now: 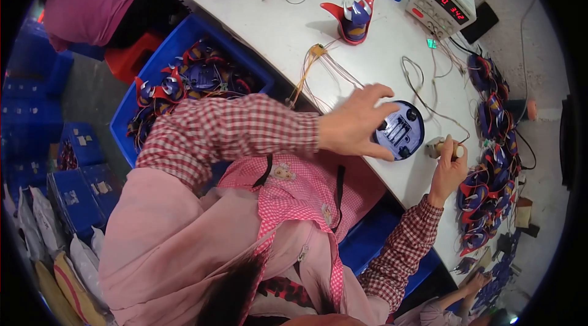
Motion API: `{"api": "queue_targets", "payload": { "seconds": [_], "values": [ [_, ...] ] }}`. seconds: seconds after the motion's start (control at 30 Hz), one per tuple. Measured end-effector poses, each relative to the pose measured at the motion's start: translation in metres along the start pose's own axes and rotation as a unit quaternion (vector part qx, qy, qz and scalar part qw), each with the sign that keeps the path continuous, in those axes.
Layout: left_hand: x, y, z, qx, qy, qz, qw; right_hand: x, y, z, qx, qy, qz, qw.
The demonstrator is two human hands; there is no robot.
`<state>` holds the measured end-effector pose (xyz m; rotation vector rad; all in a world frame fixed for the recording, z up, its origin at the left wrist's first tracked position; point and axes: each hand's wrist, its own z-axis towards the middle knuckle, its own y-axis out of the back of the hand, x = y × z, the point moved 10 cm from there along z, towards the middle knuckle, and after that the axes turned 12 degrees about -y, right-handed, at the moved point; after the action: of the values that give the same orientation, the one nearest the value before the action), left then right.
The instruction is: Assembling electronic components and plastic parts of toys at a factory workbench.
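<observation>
A round dark blue toy base (401,133) lies on the white table with slots and round black parts on its upper face. At its left side is my left hand (361,121), thumb and fingers spread apart around the rim; whether they touch it I cannot tell. To the right of the base, my right hand (450,170) is closed on a small cream-and-metal cylindrical piece (436,146) with a wire running from it. That wire leads back over the table toward a white power supply (442,1) with a lit red display.
A purple toy figure with red collar (355,20) stands farther back, near a bundle of thin wires (316,50). Wired toy parts (487,203) line the right edge. A blue bin (131,112) full of toys stands left. Co-workers are at upper left and lower right.
</observation>
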<state>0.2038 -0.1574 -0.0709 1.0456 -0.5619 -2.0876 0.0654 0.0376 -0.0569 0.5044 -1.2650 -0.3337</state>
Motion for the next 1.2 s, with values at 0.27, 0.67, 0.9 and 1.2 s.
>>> {"api": "queue_targets", "payload": {
  "seconds": [0.27, 0.67, 0.9, 1.2],
  "values": [
    [0.118, 0.086, -0.066, 0.003, 0.424, -0.343, 0.838, -0.004, 0.015, -0.016, -0.113, -0.043, -0.015, 0.993],
    [0.19, 0.098, -0.009, 0.017, 0.078, 0.132, 0.988, 0.171, -0.233, -0.075, 0.265, 0.331, -0.012, 0.906],
    [0.191, 0.075, 0.025, -0.055, 0.057, 0.092, 0.993, 0.165, -0.278, -0.085, 0.285, 0.344, -0.147, 0.883],
    [0.187, 0.033, 0.03, 0.032, 0.245, -0.356, 0.901, 0.159, -0.226, -0.06, 0.272, 0.278, -0.131, 0.912]
  ]
}}
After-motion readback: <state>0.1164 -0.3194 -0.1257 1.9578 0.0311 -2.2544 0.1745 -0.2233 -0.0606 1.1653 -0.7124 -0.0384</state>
